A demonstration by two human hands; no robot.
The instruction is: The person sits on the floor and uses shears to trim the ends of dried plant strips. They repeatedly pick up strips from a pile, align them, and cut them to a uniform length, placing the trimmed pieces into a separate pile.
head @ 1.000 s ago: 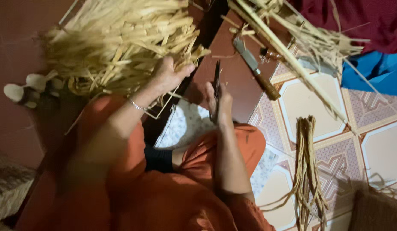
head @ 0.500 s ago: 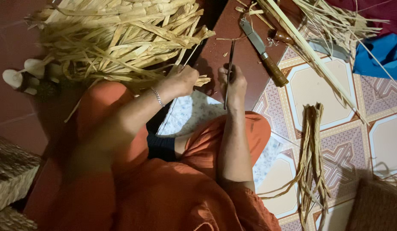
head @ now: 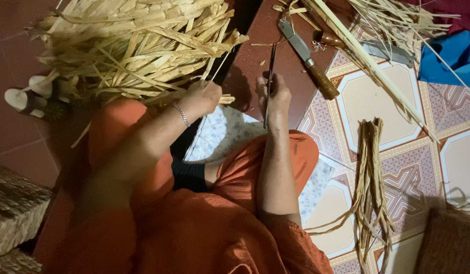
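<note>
Looking down over my own lap, I see my left hand point(head: 203, 96) closed around a few pale dried leaf strips point(head: 222, 99) at the near edge of the big loose heap of palm-leaf strips point(head: 133, 45) on the dark red floor. My right hand point(head: 273, 95) is gripped around a thin dark blade point(head: 269, 81) that stands nearly upright from my fist, its tip pointing away from me over the brown board point(head: 255, 61). The two hands are near each other but apart; the strips in my left do not reach the blade.

Judging from how things lie, the work looks partway through. A tidy bundle of split strips point(head: 371, 167) lies to my right on the patterned tile floor point(head: 377, 96), well apart from the heap, and I take that for finished material. The heap is far larger than the bundle, so most of the leaf appears untreated. A wooden-handled knife point(head: 308, 58) lies idle on the board beyond my right hand, with long stalks point(head: 367, 61) slanting just past it. A woven basket point(head: 17, 213) sits at my left, and blue cloth point(head: 450, 53) lies at the far right.
</note>
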